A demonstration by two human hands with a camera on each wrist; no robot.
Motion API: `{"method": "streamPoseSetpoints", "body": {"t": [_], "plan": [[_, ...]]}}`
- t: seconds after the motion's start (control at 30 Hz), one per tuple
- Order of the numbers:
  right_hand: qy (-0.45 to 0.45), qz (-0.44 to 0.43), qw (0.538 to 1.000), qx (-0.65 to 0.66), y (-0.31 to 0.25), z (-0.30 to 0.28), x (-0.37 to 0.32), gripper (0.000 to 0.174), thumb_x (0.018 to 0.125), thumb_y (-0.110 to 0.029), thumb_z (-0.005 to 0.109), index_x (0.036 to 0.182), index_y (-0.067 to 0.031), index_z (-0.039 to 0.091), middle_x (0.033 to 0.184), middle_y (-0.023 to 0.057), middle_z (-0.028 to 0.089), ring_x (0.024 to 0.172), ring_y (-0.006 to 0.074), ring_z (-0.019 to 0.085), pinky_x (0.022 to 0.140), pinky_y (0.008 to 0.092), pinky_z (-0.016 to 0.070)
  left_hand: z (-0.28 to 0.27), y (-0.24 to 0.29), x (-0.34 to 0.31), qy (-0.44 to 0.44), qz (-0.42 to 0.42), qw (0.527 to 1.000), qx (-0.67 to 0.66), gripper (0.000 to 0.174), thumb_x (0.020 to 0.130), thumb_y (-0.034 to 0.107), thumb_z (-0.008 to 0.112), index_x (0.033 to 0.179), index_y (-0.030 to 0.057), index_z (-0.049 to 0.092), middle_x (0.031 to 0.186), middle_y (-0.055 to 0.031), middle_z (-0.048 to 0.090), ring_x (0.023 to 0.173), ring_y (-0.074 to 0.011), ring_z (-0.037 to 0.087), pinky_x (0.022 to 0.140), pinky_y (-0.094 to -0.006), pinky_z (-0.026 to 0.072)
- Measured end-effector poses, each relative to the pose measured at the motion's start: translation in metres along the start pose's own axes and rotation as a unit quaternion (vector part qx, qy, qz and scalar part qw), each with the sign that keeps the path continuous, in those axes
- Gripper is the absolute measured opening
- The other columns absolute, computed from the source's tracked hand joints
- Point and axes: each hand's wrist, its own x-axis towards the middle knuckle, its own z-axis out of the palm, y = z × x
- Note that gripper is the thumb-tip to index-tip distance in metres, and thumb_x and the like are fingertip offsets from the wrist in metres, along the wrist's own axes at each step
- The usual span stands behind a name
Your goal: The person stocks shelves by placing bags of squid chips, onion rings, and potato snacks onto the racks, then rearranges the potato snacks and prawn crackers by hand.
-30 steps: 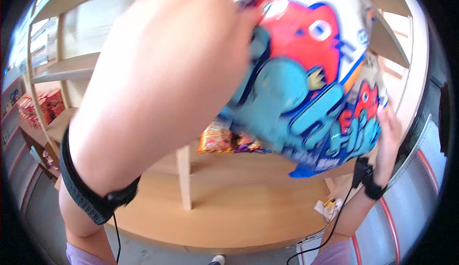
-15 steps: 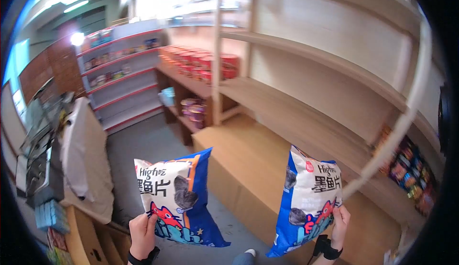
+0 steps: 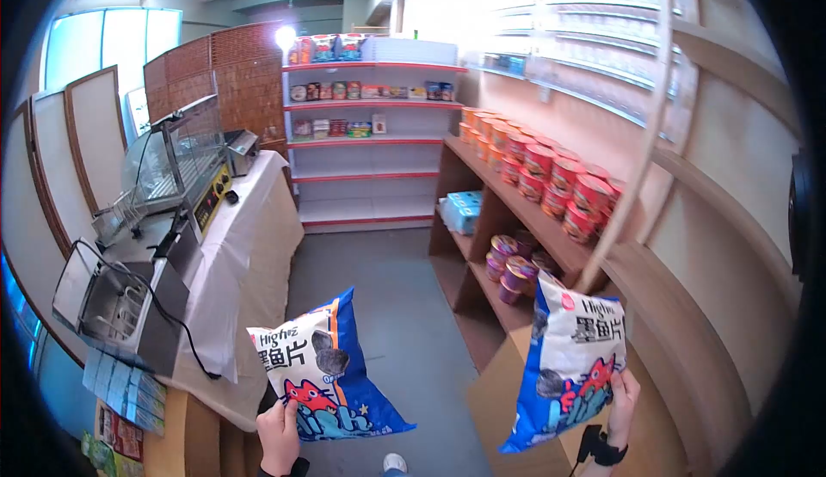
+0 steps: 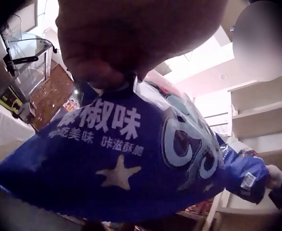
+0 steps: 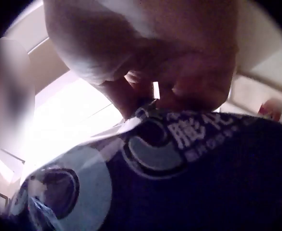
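Two puffed blue-and-white bags of chips with a red cat print are held up in front of me, one per hand. My left hand [image 3: 278,436] pinches the left chip bag [image 3: 331,374] by its left edge, thumb on the printed front. On the other side, my right hand [image 3: 623,400] grips the right chip bag [image 3: 572,365] at its right edge. In the left wrist view the left bag's blue underside [image 4: 117,183] fills the lower part. The right wrist view has the fingers [image 5: 126,98] pinching the bag's edge from above.
Along the right runs a brown shelf [image 3: 538,197] with red noodle cups [image 3: 551,176] on top and purple cups [image 3: 514,275] below. A white-and-red rack [image 3: 370,210] stands ahead. At left, a cloth-covered table [image 3: 258,245] bears a steel fryer [image 3: 129,305]. Grey floor [image 3: 370,262] lies between.
The view has swung left from the wooden shelves to the aisle and far rack. Both chip bags, earlier raised close to the shelf, are now lower and apart, still held.
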Motion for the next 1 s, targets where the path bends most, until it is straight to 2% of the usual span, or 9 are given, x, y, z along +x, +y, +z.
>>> {"method": "streamPoseSetpoints", "body": {"t": [0.17,0.2,0.37,0.53,0.63,0.67,0.7,0.83,1.0], "plan": [[-0.076,-0.001,0.996,0.055,-0.038,0.188,0.128,0.024,0.091,-0.02,0.053,0.099,0.0014,0.061,0.076,-0.0054,0.054,0.066,0.0043,0.041,0.056,0.0196,0.0317,-0.012,-0.027,0.121,0.105,0.013,0.994,0.012,0.025,0.093,0.019,0.049,0.091,-0.0033,0.061,0.063,-0.0169,0.057,0.054,-0.0236,0.052,0.054,-0.0341,0.0402],[-0.074,-0.061,0.992,0.083,-0.036,0.232,0.152,0.025,0.092,-0.021,0.053,0.099,0.0024,0.06,0.075,-0.0056,0.054,0.064,0.0045,0.042,0.054,0.0201,0.0321,-0.011,-0.043,0.141,0.124,-0.005,0.992,0.029,0.026,0.093,0.019,0.049,0.091,-0.0039,0.061,0.062,-0.0165,0.056,0.054,-0.023,0.051,0.053,-0.034,0.0397],[-0.138,-0.08,0.985,0.068,-0.013,0.38,0.219,0.028,0.092,-0.025,0.053,0.079,-0.0007,0.056,0.067,-0.0054,0.045,0.062,0.0052,0.038,0.053,0.022,0.0308,0.003,-0.11,0.231,0.193,-0.055,0.979,0.018,0.03,0.094,0.023,0.048,0.09,-0.0043,0.061,0.06,-0.0102,0.055,0.053,-0.0184,0.045,0.052,-0.0325,0.037],[-0.109,-0.024,0.973,0.202,0.014,0.51,0.295,0.025,0.092,-0.024,0.054,0.087,-0.0001,0.061,0.069,-0.0069,0.05,0.063,0.0036,0.041,0.056,0.0203,0.0318,0.013,-0.171,0.367,0.156,-0.1,0.981,0.056,0.031,0.094,0.024,0.047,0.095,-0.0046,0.06,0.067,-0.0139,0.058,0.06,-0.0174,0.05,0.055,-0.0325,0.0392],[-0.088,-0.027,0.985,0.143,0.005,0.552,0.343,0.022,0.092,-0.022,0.053,0.093,-0.0015,0.062,0.071,-0.0069,0.053,0.058,0.0018,0.04,0.049,0.0176,0.0301,0.023,-0.185,0.474,0.136,-0.053,0.989,0.036,0.024,0.091,0.017,0.052,0.098,-0.0037,0.062,0.071,-0.0142,0.062,0.063,-0.0176,0.054,0.057,-0.0302,0.0424],[-0.085,-0.027,0.986,0.142,-0.001,0.568,0.362,0.022,0.092,-0.022,0.053,0.093,-0.0015,0.062,0.071,-0.0069,0.053,0.058,0.0018,0.04,0.049,0.0176,0.0301,0.037,-0.187,0.517,0.172,-0.004,0.983,0.067,0.036,0.09,0.021,0.053,0.065,-0.0038,0.045,0.052,-0.0182,0.044,0.045,-0.0305,0.043,0.046,-0.038,0.0297],[-0.064,-0.025,0.987,0.147,-0.006,0.585,0.38,0.022,0.092,-0.022,0.052,0.093,-0.0018,0.061,0.071,-0.0067,0.053,0.058,0.0014,0.04,0.048,0.0174,0.0297,0.049,-0.185,0.555,0.169,-0.005,0.983,0.065,0.036,0.09,0.021,0.053,0.065,-0.0038,0.045,0.052,-0.0182,0.044,0.045,-0.0305,0.043,0.046,-0.038,0.0297],[-0.028,-0.018,0.986,0.166,0.013,0.636,0.437,0.021,0.093,-0.022,0.051,0.092,-0.002,0.059,0.07,-0.0064,0.053,0.057,0.0015,0.041,0.047,0.0177,0.0296,0.102,-0.176,0.673,-0.029,0.034,0.997,0.067,0.031,0.088,0.019,0.055,0.066,-0.0031,0.051,0.057,-0.0214,0.049,0.053,-0.0388,0.051,0.047,-0.0412,0.0351],[0.011,0.021,0.989,0.144,0.083,0.71,0.525,0.021,0.093,-0.018,0.05,0.09,0.001,0.059,0.075,-0.0034,0.055,0.068,0.0038,0.044,0.061,0.0187,0.035,0.212,-0.211,0.816,-0.099,0.104,0.988,0.063,0.031,0.086,0.02,0.057,0.064,-0.0013,0.05,0.059,-0.022,0.05,0.052,-0.0378,0.051,0.047,-0.041,0.0361]]}}
